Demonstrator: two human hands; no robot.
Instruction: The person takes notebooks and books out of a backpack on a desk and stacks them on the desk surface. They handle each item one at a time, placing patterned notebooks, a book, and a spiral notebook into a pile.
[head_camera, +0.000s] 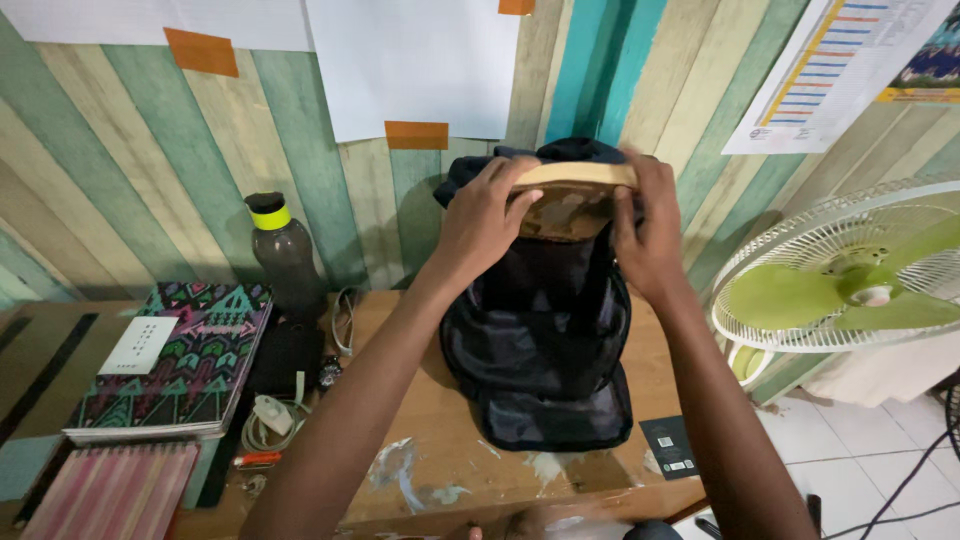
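Note:
A dark navy backpack (540, 350) stands open on the wooden desk (440, 420), leaning against the striped wall. Both hands hold a thick tan-edged book (575, 195) at the top of the bag's opening. My left hand (485, 220) grips the book's left end. My right hand (645, 235) grips its right end. The book's lower part is hidden inside the bag's mouth.
A dark bottle with a yellow-banded lid (285, 255) stands at left by patterned notebooks (185, 360), a pink striped book (110, 490) and a white cable (270, 420). A small dark card (670, 447) lies near the desk's right edge. A green-bladed fan (850, 270) stands at right.

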